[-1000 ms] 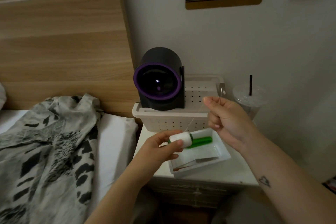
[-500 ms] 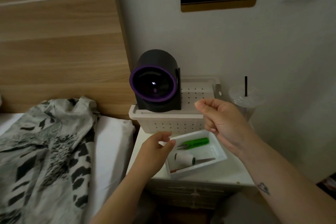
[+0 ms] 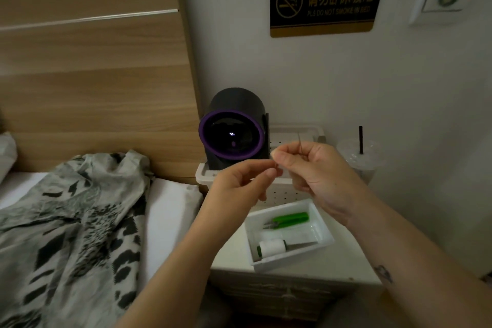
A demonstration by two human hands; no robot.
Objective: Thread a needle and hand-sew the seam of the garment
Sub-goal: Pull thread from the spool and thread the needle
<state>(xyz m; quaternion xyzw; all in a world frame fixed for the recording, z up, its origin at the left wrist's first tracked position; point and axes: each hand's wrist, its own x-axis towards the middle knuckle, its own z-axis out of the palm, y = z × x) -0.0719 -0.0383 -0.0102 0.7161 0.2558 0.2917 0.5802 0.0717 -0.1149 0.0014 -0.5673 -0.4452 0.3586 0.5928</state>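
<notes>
Step in hand: threading, judged early in the task; no stitch is yet laid.

The right hand [image 3: 314, 170] has its grip clamped on the needle [image 3: 300, 142], which stands near upright above the fingers. The left hand [image 3: 239, 186] meets it, thumb and forefinger pressed together. This is presumably on the thread end, which is too fine to make out. Both hands are raised above the back edge of the worktop [image 3: 346, 269].

The thread spool [image 3: 273, 247] lies in the white tray [image 3: 323, 245] at the worktop's front edge, with the green snips [image 3: 290, 220] beside it. The garment [image 3: 72, 221] lies spread on the bed [image 3: 170, 210], well apart from the hands.

Recommended practice:
- Leave only a short, stiff tip beyond the left pinch.
- Steady one hand against the other.
- Turn the eye square to the thread.
- The light is dim, so a paler backdrop than the dark device behind would help.
</notes>
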